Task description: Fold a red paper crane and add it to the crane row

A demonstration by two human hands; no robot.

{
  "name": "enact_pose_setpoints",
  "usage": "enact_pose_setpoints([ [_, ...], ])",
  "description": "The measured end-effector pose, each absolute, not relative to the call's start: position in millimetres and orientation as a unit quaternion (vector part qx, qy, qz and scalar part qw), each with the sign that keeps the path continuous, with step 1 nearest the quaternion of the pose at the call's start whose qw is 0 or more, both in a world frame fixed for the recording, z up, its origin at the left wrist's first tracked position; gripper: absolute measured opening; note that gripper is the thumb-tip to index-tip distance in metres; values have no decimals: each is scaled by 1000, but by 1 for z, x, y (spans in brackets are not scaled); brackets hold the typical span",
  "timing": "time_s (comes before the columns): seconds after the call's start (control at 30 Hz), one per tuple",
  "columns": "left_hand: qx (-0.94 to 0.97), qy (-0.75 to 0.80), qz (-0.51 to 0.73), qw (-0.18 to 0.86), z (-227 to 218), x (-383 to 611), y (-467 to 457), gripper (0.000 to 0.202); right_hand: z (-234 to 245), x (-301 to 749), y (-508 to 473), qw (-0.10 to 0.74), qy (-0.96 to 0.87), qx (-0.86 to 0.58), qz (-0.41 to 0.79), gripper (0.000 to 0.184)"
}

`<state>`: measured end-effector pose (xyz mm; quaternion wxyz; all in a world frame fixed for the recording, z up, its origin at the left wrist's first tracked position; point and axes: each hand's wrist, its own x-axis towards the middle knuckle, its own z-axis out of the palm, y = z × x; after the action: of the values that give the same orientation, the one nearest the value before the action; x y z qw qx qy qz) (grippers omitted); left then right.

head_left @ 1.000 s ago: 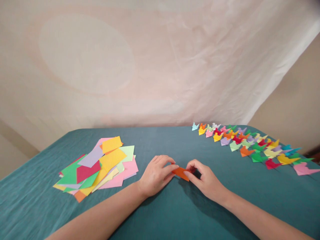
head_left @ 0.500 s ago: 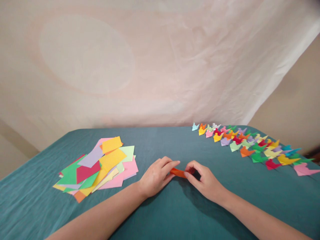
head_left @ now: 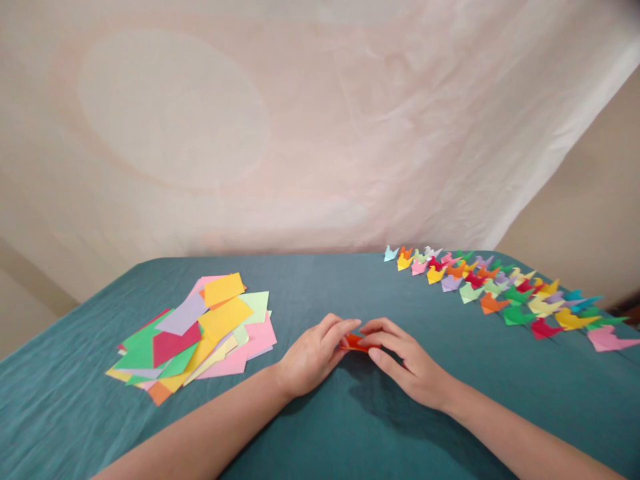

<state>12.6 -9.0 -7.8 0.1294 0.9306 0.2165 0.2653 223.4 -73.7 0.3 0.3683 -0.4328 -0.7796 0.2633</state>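
Observation:
A small folded piece of orange paper [head_left: 356, 344] is between my two hands, a little above the teal cloth. My left hand [head_left: 313, 353] is closed on its left end, thumb below and fingers on top. My right hand [head_left: 407, 363] is at the paper's right end, its fingers stretched over the far side and its thumb apart from them on the near side. The fingertips seem to touch the paper without pinching it. My fingers cover part of the paper, so its full folded shape is hidden.
A loose pile of coloured paper sheets [head_left: 225, 323] lies on the left of the teal tablecloth [head_left: 310, 433]. Rows of folded paper birds [head_left: 493, 303] in many colours stand along the right. A pale cloth backdrop [head_left: 300, 133] hangs behind the table.
My right hand has loosened its pinch on the orange paper, and its fingers have spread and reached further left over it. The left hand has stayed nearly still.

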Motion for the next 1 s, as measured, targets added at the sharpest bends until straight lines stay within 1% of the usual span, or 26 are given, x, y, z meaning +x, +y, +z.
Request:
enact_pose_setpoints([
  [0.2,938,208,259,98,-6,14,-9,38,-5,228,-65,378,-754,-472,258,27],
  [0.33,950,182,251,30,-6,13,-5,22,-5,231,-64,369,-754,-476,263,30],
  [0.4,952,179,247,8,-7,12,-3,18,-5,233,-63,366,-754,-472,272,29],
  [0.5,949,189,250,-1,-9,11,-1,18,-7,236,-62,365,-758,-457,288,27],
  [0.63,941,205,269,-3,-8,11,1,19,-10,239,-60,351,-769,-445,295,33],
  [0.77,938,211,275,-5,-7,10,1,21,-12,239,-59,349,-783,-429,284,31],
  [0.9,937,210,277,12,-7,10,1,22,-15,239,-58,338,-806,-423,240,27],
  [1.0,938,214,272,23,-8,10,2,21,-20,243,-56,318,-829,-430,164,25],
])
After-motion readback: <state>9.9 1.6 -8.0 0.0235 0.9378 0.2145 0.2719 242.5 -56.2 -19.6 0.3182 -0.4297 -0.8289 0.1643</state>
